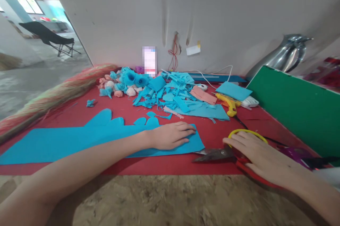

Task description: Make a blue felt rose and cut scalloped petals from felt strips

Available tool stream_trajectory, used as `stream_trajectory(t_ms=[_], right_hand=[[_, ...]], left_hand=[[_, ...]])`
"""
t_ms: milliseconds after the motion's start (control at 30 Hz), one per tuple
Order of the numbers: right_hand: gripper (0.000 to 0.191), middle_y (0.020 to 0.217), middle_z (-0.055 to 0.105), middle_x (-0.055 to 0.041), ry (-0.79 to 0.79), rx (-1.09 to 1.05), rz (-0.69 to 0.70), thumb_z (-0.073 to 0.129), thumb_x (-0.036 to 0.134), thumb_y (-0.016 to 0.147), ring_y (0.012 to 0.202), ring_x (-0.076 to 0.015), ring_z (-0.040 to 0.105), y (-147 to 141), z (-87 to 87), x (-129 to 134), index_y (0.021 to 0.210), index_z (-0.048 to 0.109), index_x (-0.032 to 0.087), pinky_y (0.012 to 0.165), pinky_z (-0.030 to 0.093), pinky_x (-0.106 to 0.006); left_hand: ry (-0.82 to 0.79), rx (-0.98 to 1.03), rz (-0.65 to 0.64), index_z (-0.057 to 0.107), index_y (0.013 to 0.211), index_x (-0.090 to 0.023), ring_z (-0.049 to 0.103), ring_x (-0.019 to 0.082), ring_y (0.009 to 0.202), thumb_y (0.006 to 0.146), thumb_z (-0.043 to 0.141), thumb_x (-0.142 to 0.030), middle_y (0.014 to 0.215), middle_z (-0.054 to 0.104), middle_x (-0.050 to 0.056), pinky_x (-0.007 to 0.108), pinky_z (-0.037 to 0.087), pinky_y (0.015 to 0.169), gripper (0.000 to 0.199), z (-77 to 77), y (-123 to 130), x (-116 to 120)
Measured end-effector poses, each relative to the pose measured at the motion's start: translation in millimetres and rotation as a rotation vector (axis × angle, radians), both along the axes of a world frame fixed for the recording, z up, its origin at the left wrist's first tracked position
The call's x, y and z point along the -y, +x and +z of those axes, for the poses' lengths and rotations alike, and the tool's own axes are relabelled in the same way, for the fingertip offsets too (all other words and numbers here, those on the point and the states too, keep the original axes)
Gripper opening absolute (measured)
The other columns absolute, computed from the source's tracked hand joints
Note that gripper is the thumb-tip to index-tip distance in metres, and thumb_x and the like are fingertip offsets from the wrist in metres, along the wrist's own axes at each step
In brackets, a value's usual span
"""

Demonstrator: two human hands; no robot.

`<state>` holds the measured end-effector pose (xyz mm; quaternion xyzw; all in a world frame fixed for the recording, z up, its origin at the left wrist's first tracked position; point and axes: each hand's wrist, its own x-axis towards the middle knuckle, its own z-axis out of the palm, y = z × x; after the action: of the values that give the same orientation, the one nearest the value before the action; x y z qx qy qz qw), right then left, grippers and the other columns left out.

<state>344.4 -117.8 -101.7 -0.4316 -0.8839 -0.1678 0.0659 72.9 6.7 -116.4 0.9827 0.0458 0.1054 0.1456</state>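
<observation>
A long blue sheet (66,141) lies across the red table covering. My left hand (172,135) rests flat on its right part, fingers spread and pointing right. At the right, my right hand (252,150) is wrapped round the handles of the scissors (216,155), which have a yellow loop and a red loop. Their blades point left, slightly apart, with one tip at the sheet's lower right corner. Blue petal shapes (99,118) lie along the sheet's far edge.
Blue scraps (175,93) and paper flowers (130,77) are heaped behind the sheet. A yellow glue gun (230,105) lies right of them. A green board (294,109) and a metal jug (281,56) stand at the right. A lit screen (149,61) leans on the wall.
</observation>
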Motion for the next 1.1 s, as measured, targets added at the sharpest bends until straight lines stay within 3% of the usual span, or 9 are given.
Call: stream_trajectory(t_ms=[267, 500, 767, 900, 1100], right_hand=[[0.05, 0.098, 0.059, -0.007, -0.106, -0.025, -0.083, 0.043, 0.004, 0.065, 0.093, -0.0238, 0.052, -20, -2.2, -6, 0.112, 0.051, 0.02, 0.077, 0.043, -0.038], [0.06, 0.099, 0.057, -0.0093, -0.142, -0.049, -0.005, 0.039, -0.002, 0.057, 0.097, -0.0247, 0.049, -33, -5.7, -16, 0.112, 0.051, 0.016, 0.083, 0.042, -0.041], [0.052, 0.086, 0.059, -0.0084, -0.111, -0.074, 0.056, 0.037, -0.004, 0.055, 0.087, -0.022, 0.053, -29, -7.9, -19, 0.101, 0.054, 0.015, 0.073, 0.046, -0.033], [0.048, 0.089, 0.061, -0.0092, -0.011, -0.039, 0.103, 0.039, -0.001, 0.058, 0.087, -0.0225, 0.054, -24, -8.3, -17, 0.1, 0.055, 0.015, 0.077, 0.044, -0.035], [0.044, 0.094, 0.058, -0.0087, -0.062, 0.021, -0.007, 0.041, 0.005, 0.066, 0.09, -0.0244, 0.051, -32, -3.7, -7, 0.108, 0.051, 0.015, 0.076, 0.04, -0.038]], left_hand=[[-0.025, 0.002, 0.014, 0.044, 0.123, -0.009, 0.041, 0.021, 0.121, 0.093, 0.033, -0.023, 0.127, 0.049, 0.014, 0.034, 0.032, 0.105, 0.035, -0.7, 0, 0], [0.034, 0.001, 0.009, 0.045, 0.123, -0.005, 0.041, 0.022, 0.121, 0.093, 0.033, -0.021, 0.128, 0.049, 0.015, 0.032, 0.031, 0.106, 0.036, -1.1, 0, 1], [0.036, -0.013, 0.005, 0.044, 0.123, -0.005, 0.041, 0.022, 0.121, 0.093, 0.033, -0.02, 0.128, 0.049, 0.015, 0.032, 0.031, 0.106, 0.036, -0.3, 1, 0], [0.022, -0.017, 0.006, 0.044, 0.123, -0.003, 0.041, 0.022, 0.121, 0.092, 0.034, -0.019, 0.127, 0.049, 0.016, 0.031, 0.03, 0.106, 0.036, 0.8, 1, 1], [0.013, -0.016, 0.002, 0.044, 0.122, -0.002, 0.042, 0.022, 0.119, 0.093, 0.033, -0.018, 0.127, 0.05, 0.015, 0.031, 0.03, 0.106, 0.036, 0.7, 1, 1]])
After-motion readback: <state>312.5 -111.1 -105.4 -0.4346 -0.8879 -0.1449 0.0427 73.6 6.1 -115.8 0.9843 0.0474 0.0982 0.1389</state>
